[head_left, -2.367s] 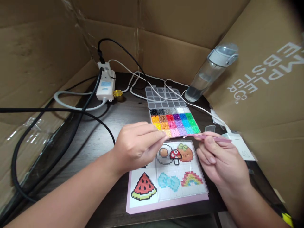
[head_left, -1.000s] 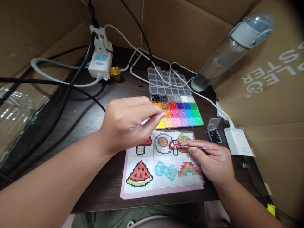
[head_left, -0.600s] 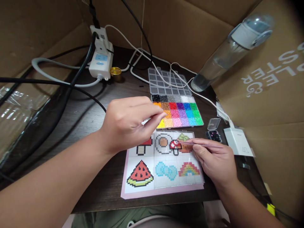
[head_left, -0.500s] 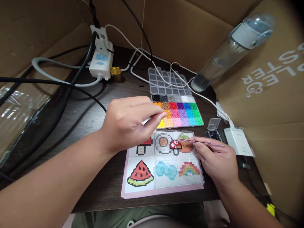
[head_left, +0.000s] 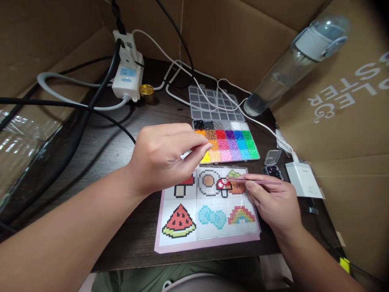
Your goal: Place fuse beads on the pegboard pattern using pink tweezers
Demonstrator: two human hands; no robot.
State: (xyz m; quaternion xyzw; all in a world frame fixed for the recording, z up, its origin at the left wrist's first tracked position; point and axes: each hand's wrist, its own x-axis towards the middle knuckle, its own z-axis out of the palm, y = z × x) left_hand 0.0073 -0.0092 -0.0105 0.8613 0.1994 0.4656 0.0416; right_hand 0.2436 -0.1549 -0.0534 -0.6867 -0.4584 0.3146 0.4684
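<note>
My right hand (head_left: 272, 198) grips pink tweezers (head_left: 258, 181), their tips at the upper right of a small bead mushroom (head_left: 224, 185) in red, white and black. The mushroom lies on a clear pegboard (head_left: 212, 205) laid over a pattern sheet (head_left: 179, 205) with a watermelon, a bow and a rainbow. My left hand (head_left: 173, 156) hovers above the sheet's upper left, thumb and fingertips pinched together; whatever they hold, if anything, is too small to make out. Beyond it stands an open bead box (head_left: 231, 142) with compartments sorted by colour, partly covered by my left hand.
A power strip (head_left: 127, 77) with cables and a gold cup (head_left: 147, 93) sit at the back left. A clear water bottle (head_left: 282, 77) leans at the back right. A small open case (head_left: 272, 171) and a white charger (head_left: 304, 180) lie to the right. Cardboard walls surround the desk.
The tweezers and my right hand have shifted slightly left, the tips staying by the mushroom. My left hand holds its pinch in nearly the same place. The whole view has moved a little.
</note>
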